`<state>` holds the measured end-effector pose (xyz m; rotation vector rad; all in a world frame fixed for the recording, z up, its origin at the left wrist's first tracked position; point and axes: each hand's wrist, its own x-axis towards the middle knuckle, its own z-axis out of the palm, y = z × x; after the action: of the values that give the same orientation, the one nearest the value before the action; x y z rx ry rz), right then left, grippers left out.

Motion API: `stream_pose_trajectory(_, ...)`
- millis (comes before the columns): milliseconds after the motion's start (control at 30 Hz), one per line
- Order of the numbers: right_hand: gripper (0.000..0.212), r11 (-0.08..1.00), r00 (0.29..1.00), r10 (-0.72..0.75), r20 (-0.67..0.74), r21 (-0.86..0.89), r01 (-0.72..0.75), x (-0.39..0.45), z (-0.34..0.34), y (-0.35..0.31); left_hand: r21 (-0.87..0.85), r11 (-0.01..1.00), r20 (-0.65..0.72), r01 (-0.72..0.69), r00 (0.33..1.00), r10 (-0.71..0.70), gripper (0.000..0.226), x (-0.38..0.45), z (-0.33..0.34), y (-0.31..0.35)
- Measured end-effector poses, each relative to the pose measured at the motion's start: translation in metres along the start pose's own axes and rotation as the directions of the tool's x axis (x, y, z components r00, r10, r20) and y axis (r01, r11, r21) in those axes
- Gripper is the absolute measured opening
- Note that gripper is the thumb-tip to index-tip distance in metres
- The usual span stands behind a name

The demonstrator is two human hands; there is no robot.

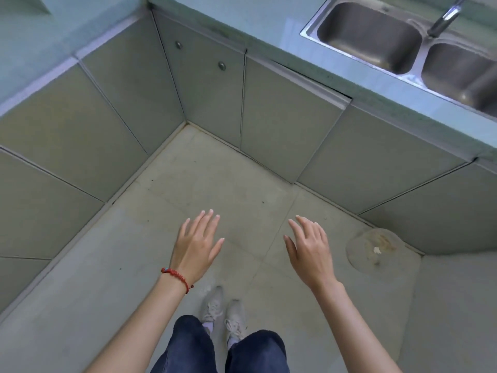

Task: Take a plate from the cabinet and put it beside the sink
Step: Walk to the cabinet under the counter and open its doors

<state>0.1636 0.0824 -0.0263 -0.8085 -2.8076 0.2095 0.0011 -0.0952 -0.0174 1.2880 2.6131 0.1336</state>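
I look down into a kitchen corner. My left hand (196, 246), with a red bracelet at the wrist, hangs open over the floor. My right hand (309, 251) is open too, fingers spread, holding nothing. Grey cabinet doors (290, 125) run under the counter ahead and to the left, all shut; one door (204, 84) near the corner has two round knobs. A steel double sink (403, 41) sits in the counter at the top right, with a tap (443, 20) above it. No plate is in view.
The pale counter (269, 28) stretches left of the sink and along the left wall. A round stained patch (373, 249) marks the tiled floor at the right. My feet in pale shoes (223, 310) stand below the hands.
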Motion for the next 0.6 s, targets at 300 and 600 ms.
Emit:
stream_pose_trajectory(300,0.032,0.952,0.945,-0.306,0.115,0.07,0.299,0.017,0.021,-0.081,-0.11,0.919,0.041,0.378,0.926,-0.376,0.064,-0.079,-0.001,-0.057)
stream_pose_trajectory(600,0.033,0.832,0.828,-0.551,0.107,0.14,0.536,0.017,0.031,-0.187,-0.207,0.76,-0.025,0.616,0.773,-0.634,0.057,-0.164,-0.01,-0.115)
